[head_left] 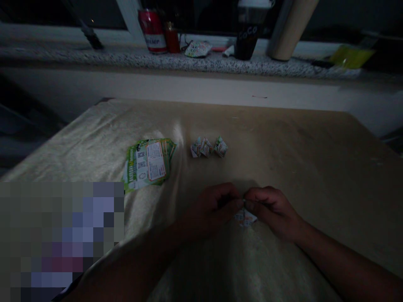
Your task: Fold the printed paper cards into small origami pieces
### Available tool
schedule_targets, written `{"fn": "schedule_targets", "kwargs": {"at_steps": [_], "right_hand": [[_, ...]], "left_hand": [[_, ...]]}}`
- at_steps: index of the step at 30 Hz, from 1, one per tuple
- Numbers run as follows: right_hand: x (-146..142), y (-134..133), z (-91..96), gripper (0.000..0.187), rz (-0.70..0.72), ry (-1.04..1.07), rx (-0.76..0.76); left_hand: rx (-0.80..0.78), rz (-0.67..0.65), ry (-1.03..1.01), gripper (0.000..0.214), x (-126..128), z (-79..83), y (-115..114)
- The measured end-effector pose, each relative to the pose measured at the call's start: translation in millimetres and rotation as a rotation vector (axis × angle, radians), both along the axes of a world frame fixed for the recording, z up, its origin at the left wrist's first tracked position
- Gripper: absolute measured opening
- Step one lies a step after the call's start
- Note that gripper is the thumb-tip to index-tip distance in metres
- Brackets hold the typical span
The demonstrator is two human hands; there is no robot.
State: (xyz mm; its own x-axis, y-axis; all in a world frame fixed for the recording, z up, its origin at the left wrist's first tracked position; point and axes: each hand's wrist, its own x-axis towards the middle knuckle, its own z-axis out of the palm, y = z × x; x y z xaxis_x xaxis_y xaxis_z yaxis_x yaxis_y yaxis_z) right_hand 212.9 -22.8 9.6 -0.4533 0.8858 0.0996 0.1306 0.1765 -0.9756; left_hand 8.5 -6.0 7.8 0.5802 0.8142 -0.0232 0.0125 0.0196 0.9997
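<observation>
My left hand and my right hand meet at the near middle of the table, fingers pinched together on a small folded piece of printed paper. Only the paper's lower part shows beneath the fingertips. Further back on the beige cloth lie three small folded paper pieces in a row. To their left sits a stack of green and white printed leaflets, fanned slightly.
The table wears a shiny beige cloth. Behind it a speckled stone ledge carries a red can, a dark cup, a cardboard roll and small clutter. A pixelated patch covers the lower left.
</observation>
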Motion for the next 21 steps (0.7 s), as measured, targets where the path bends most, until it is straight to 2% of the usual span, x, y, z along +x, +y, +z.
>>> {"fn": "schedule_targets", "kwargs": {"at_steps": [6, 11, 14, 17, 21], "right_hand": [[-8.5, 0.4, 4.6, 0.009, -0.246, 0.076, 0.004], [-8.2, 6.0, 9.1, 0.016, -0.335, 0.088, -0.034], [-4.6, 7.5, 9.9, 0.02, -0.317, 0.128, -0.072], [-2.7, 5.9, 9.9, 0.021, -0.244, 0.158, -0.058], [-5.6, 2.6, 10.2, 0.014, -0.179, 0.194, -0.011]], "left_hand": [[-0.047, 0.227, -0.021, 0.015, 4.4, 0.7, 3.3], [-0.13, 0.18, -0.094, 0.025, 4.3, 0.4, 3.0], [-0.122, 0.165, -0.073, 0.032, 2.9, 1.6, 2.6], [-0.186, 0.189, -0.099, 0.029, 2.1, 3.3, 3.3], [-0.224, 0.263, -0.144, 0.026, 3.5, 5.3, 4.0]]}}
